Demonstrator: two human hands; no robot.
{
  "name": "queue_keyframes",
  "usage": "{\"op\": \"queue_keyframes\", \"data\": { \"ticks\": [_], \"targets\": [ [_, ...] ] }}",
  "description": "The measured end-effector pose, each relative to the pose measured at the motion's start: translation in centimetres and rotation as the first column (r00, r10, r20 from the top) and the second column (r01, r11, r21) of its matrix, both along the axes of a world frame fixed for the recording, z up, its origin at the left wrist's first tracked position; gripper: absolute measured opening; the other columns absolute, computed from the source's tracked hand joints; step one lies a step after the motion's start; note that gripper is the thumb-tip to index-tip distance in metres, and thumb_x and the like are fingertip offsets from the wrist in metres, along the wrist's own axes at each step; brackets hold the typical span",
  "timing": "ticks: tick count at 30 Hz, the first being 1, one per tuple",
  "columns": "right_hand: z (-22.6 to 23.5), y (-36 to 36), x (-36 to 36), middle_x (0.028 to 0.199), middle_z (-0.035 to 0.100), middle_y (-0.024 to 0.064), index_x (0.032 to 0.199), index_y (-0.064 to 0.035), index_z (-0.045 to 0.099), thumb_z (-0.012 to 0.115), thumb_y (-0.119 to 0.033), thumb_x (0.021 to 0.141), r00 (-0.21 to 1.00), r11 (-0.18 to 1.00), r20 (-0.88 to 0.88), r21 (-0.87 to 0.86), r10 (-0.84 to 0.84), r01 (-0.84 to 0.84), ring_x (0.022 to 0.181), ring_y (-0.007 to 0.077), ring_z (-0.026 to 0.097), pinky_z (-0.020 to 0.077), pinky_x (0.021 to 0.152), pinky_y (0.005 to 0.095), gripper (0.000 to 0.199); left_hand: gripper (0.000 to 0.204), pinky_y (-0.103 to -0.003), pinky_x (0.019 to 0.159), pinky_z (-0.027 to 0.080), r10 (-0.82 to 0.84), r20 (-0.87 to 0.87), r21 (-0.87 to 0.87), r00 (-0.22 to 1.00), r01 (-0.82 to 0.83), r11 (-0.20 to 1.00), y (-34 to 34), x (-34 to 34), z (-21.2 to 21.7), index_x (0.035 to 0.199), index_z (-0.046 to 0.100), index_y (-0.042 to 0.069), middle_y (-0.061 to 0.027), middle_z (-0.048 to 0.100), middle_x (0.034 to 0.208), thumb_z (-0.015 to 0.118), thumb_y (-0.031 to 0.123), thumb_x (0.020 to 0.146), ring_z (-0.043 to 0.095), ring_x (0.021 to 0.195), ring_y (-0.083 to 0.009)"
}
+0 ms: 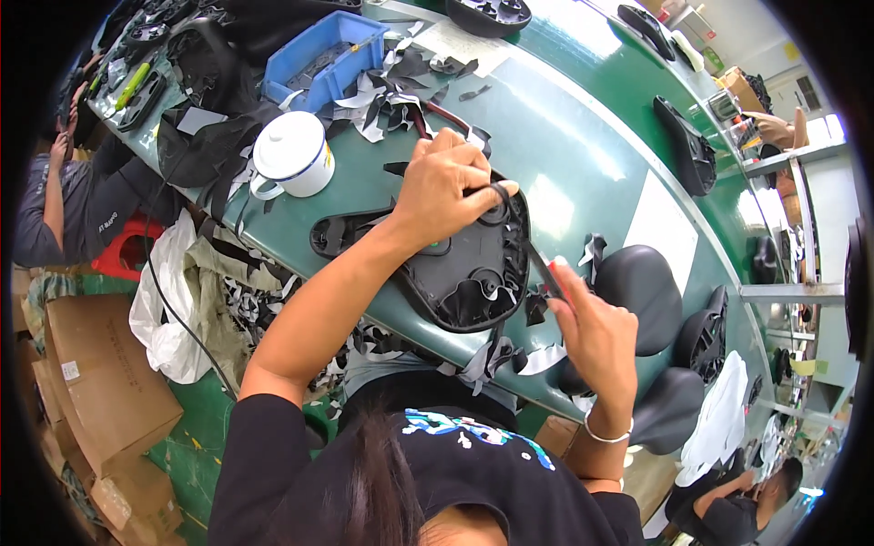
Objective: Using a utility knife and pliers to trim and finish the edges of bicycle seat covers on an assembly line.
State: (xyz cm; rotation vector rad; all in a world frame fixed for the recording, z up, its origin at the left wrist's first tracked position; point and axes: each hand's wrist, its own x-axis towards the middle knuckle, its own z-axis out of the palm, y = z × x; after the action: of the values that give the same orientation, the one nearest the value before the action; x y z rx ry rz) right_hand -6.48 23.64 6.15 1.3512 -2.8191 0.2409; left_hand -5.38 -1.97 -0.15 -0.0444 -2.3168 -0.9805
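A person's left hand, at the centre of the frame, closes over the upper edge of an upturned black saddle lying on the green table, fingers curled around a strip of black covering. The right hand, right of centre, is closed on a slim tool whose tip meets the saddle's right edge. A white lidded mug stands upper left of centre, a blue bin beyond it among offcuts. More black saddles sit at the lower right. Another person's arm shows at the left edge.
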Motion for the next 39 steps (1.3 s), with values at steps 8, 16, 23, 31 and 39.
{"op": "queue_keyframes", "data": {
  "ticks": [8, 16, 23, 31, 39],
  "targets": [
    [-1.8, -1.2, 0.4, 0.059, 0.055, 0.0057, 0.136, -0.0158, 0.045, 0.057, -0.025, 0.090, 0.996, 0.996, -0.078, 0.065, -0.048, 0.053, 0.045, 0.0242, 0.055, 0.0382, 0.042, 0.0368, 0.048, 0.030, -0.037, 0.057, 0.037, 0.092, -0.102, 0.268, 0.991, -0.062, 0.962, -0.3, -0.7, -0.6, 0.060, 0.063, 0.003, -0.0052, 0.060, 0.065, 0.064, 0.021, 0.084, 0.051, 0.060, -0.0213],
    [1.2, -0.3, -4.3, 0.063, 0.058, 0.0063, 0.129, -0.0298, 0.054, 0.061, -0.026, 0.086, 0.990, 0.976, -0.084, 0.197, 0.110, -0.092, 0.053, 0.0246, 0.058, 0.0430, 0.051, 0.0383, 0.044, 0.057, -0.033, 0.101, 0.034, -0.046, -0.129, 0.977, 0.991, 0.119, -0.174, -0.3, 2.5, 2.5, 0.100, 0.065, -0.005, -0.0196, 0.065, 0.108, 0.026, 0.037, 0.103, 0.055, 0.108, -0.0225],
    [3.0, -0.8, -6.2, 0.069, 0.051, 0.0018, 0.132, -0.0362, 0.050, 0.062, -0.018, 0.085, 0.932, 0.886, 0.051, 0.295, 0.360, -0.358, 0.065, 0.0199, 0.054, 0.0398, 0.061, 0.0364, 0.052, 0.069, -0.045, 0.085, 0.040, -0.456, -0.207, 0.777, 0.865, 0.429, 0.460, -1.4, 12.6, 4.2, 0.054, 0.052, 0.006, -0.0044, 0.052, 0.054, 0.017, 0.042, 0.103, 0.049, 0.096, -0.0279],
    [3.0, 3.9, 2.4, 0.057, 0.051, 0.0054, 0.132, -0.0227, 0.051, 0.063, -0.024, 0.085, 0.998, 0.967, 0.046, 0.250, 0.034, -0.044, 0.046, 0.0253, 0.052, 0.0375, 0.046, 0.0375, 0.049, 0.035, -0.038, 0.073, 0.047, -0.467, -0.247, 0.789, 0.849, 0.456, 0.412, -8.0, 8.3, 6.0, 0.082, 0.060, 0.003, -0.0080, 0.058, 0.074, 0.045, 0.031, 0.095, 0.056, 0.076, -0.0242],
    [1.7, 5.0, -1.1, 0.057, 0.054, 0.0066, 0.132, -0.0210, 0.051, 0.058, -0.025, 0.088, 0.956, 0.996, 0.286, 0.051, 0.059, -0.077, 0.049, 0.0285, 0.055, 0.0385, 0.045, 0.0390, 0.045, 0.023, -0.037, 0.081, 0.045, -0.841, 0.031, 0.276, 0.540, 0.804, 0.527, 3.0, -1.2, 1.4, 0.088, 0.059, 0.005, -0.0033, 0.057, 0.075, 0.060, 0.027, 0.090, 0.058, 0.086, -0.0213]
  ]
}}
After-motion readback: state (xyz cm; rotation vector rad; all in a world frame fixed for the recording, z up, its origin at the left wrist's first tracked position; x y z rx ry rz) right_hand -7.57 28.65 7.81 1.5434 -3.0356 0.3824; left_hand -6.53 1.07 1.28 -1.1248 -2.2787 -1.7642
